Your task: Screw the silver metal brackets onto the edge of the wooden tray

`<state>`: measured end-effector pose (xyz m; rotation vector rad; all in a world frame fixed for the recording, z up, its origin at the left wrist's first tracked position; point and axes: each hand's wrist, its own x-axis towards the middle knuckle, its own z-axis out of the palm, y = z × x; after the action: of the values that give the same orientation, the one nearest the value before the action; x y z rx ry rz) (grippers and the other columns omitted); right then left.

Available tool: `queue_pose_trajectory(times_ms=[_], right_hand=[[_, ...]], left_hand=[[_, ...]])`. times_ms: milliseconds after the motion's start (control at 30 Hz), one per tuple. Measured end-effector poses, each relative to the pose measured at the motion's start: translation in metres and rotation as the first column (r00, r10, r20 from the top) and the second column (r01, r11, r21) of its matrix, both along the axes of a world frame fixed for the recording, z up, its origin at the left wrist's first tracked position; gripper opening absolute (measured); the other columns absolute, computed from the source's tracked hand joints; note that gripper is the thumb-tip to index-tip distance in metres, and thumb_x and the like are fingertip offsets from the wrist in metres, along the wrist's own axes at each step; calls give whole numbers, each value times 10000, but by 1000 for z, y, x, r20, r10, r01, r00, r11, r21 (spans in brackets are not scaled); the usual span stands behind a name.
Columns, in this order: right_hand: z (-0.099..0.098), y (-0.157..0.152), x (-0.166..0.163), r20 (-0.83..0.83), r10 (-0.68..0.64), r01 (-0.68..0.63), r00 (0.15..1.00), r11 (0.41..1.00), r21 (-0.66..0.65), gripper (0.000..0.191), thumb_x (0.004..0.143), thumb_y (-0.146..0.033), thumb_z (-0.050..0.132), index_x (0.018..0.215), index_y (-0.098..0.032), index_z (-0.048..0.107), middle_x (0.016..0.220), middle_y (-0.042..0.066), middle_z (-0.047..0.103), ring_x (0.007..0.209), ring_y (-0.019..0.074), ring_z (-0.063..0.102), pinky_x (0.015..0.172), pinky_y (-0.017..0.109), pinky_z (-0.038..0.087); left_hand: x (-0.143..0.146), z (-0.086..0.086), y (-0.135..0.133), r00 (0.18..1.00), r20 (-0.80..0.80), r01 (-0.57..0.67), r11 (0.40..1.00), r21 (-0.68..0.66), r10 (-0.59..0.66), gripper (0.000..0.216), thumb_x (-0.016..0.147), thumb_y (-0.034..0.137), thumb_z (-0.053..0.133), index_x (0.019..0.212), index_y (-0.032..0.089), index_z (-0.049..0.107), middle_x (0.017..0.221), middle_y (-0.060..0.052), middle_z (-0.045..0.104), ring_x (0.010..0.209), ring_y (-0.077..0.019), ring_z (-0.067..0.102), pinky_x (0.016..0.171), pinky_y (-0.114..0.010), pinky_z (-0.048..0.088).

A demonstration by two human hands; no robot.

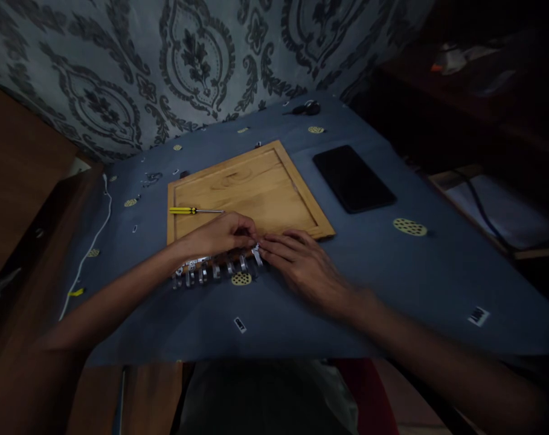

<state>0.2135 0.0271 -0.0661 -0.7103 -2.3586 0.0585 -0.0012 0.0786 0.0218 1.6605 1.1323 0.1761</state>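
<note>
Meeting at the right end of a row of small metal pieces [215, 270], the two hands work fingertip to fingertip. The left hand [224, 235] is curled, its fingers pinched down on the end piece of the row. The right hand [301, 260] lies flatter, fingers stretched to the same piece and touching it, though blur hides whether it grips. The row runs leftward from the fingertips, below the left wrist, on the blue-clothed surface [392, 284], just in front of a wooden tray [256, 181]. A yellow-handled screwdriver [195, 210] lies on the tray's left part, just beyond the left hand. A black phone [353, 178] lies right of the tray, and a white cable [97, 232] trails along the surface's left edge
</note>
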Motion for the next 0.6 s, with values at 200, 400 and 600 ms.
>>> queue_pose_trajectory(times_ms=[200, 400, 600], right_hand=[[-1, -1, 0, -6, -13, 13, 1000, 1000, -12, 439, 906, 17, 526, 1229, -196, 735, 1258, 71, 781, 1187, 240, 700, 1034, 447, 500], [-2, 0, 0, 8, -3, 4, 1000, 999, -40, 452, 907, 7, 549, 1251, -218, 738, 1265, 72, 778, 1198, 241, 695, 1040, 458, 494], [-1, 1, 0, 7, -8, 8, 1000, 1000, -5, 435, 913, 8, 526, 1226, -205, 742, 1259, 74, 780, 1182, 239, 699, 1028, 450, 500]], left_hand=[[-2, -2, 1, 1000, 15, 15, 1000, -4, -15, 46, 819, 136, 636, 773, 140, 632, 679, 28, 638, 624, -84, 541, 638, -210, 423], [-1, -3, 1, 1000, 10, 27, 1000, -1, -27, 62, 825, 136, 644, 764, 141, 632, 662, 31, 641, 616, -91, 544, 645, -219, 420], [-1, -3, 0, 1000, 18, 2, 1000, -6, -1, 63, 820, 151, 644, 760, 141, 625, 638, 36, 628, 582, -79, 531, 600, -199, 410]])
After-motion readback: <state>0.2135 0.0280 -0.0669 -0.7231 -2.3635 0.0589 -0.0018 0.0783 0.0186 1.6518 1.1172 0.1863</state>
